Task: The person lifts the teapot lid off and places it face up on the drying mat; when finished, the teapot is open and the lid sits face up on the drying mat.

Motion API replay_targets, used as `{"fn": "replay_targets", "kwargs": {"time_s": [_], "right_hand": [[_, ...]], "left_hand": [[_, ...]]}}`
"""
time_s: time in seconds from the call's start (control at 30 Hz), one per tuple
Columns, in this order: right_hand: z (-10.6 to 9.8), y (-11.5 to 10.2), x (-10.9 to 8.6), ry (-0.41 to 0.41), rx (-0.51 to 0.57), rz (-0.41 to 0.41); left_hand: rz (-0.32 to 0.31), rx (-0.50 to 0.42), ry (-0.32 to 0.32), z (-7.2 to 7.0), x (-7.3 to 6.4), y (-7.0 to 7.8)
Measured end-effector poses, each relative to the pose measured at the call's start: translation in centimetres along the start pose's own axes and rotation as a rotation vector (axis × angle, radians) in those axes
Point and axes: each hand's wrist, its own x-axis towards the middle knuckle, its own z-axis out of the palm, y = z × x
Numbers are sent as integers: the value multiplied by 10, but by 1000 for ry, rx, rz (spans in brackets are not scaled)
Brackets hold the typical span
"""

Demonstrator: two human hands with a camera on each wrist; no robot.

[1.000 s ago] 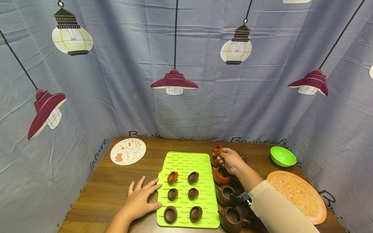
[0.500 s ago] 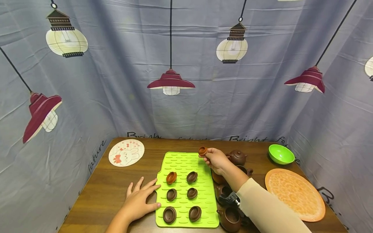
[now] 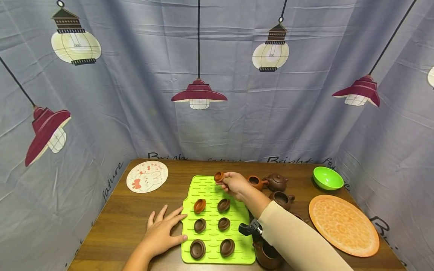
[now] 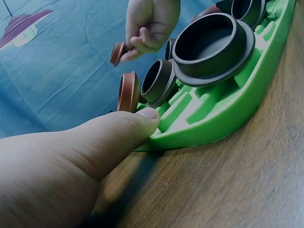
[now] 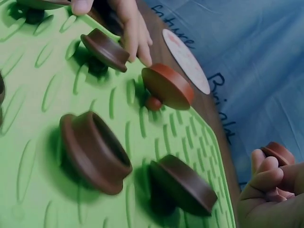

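My right hand (image 3: 237,185) pinches a small orange-brown teapot lid (image 3: 219,177) above the far part of the green ridged mat (image 3: 207,190). In the right wrist view the held lid (image 5: 279,153) shows between thumb and fingers. My left hand (image 3: 162,231) lies with spread fingers at the mat's left edge, its thumb (image 4: 128,126) touching the rim. Upturned lids sit on the mat in two columns: an orange one (image 3: 199,206) at the far left and several dark brown ones, such as the near left lid (image 3: 197,249). In the right wrist view their knobs point down.
Lidless teapots line the mat's right side, including an orange one (image 3: 255,182) and a dark brown one (image 3: 282,199), partly behind my right arm. Behind them stands a lidded brown teapot (image 3: 276,182). A green bowl (image 3: 327,178), orange round mat (image 3: 344,226) and rabbit-print mat (image 3: 147,177) lie around.
My right hand has carried the orange-brown lid leftward from the orange teapot to over the far part of the green mat. My left hand has stayed at the mat's edge.
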Motion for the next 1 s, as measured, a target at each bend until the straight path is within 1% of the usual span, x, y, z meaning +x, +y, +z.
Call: {"fn": "replay_targets", "kwargs": {"time_s": [0.27,0.4,0.57,0.7,0.8,1.0], "right_hand": [[27,2,13,-29,-49,42],[40,3,18,-29,-96,59],[53,6,24,-22,-159,93],[60,10,29,-12,-217,124],[63,11,30,-2,-239,132],[65,10,30,8,-249,136]], "left_hand": [[-7,2,-9,0,-1,-2],[-9,6,0,0,-1,-2],[3,1,9,1,0,-2],[6,3,7,1,0,-3],[5,0,9,2,0,-3],[3,1,11,2,1,-3]]}}
